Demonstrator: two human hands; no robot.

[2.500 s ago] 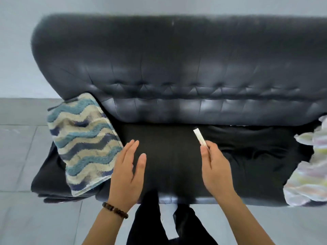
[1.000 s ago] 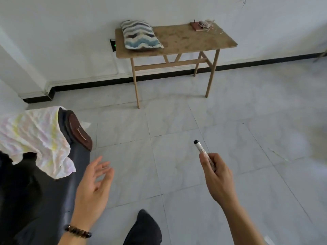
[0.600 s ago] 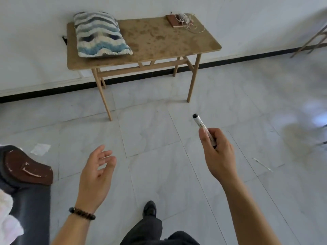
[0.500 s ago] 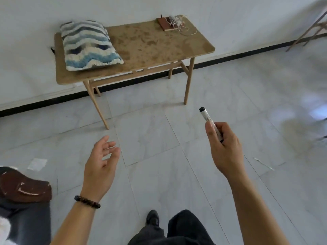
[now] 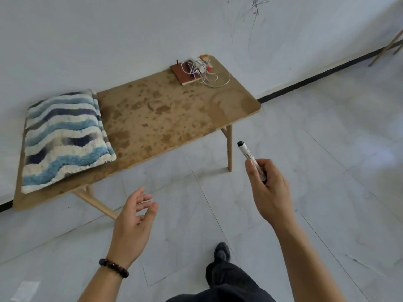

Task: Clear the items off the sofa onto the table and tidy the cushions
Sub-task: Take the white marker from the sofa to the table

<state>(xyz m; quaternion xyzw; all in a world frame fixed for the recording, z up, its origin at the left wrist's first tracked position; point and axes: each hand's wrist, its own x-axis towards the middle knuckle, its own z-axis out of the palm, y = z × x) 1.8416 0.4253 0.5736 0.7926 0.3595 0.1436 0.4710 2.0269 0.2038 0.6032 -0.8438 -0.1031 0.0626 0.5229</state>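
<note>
My right hand grips a white marker with a black cap, tip pointing up and away, held over the floor just off the near right corner of the wooden table. My left hand hangs empty with relaxed fingers, below the table's front edge. A blue and white wavy-striped cushion lies on the table's left end. A brown notebook with a tangled white cable on it sits at the far right end. The sofa is out of view.
The table stands against a white wall with a black skirting. Grey tiled floor lies around it, with my shoe and dark trouser leg below. A wooden leg of other furniture shows at the far right edge.
I turned from the sofa and walked toward the table, which is now much closer. The sofa's arm has left the view. My right hand still holds the marker, now raised nearer the table.
</note>
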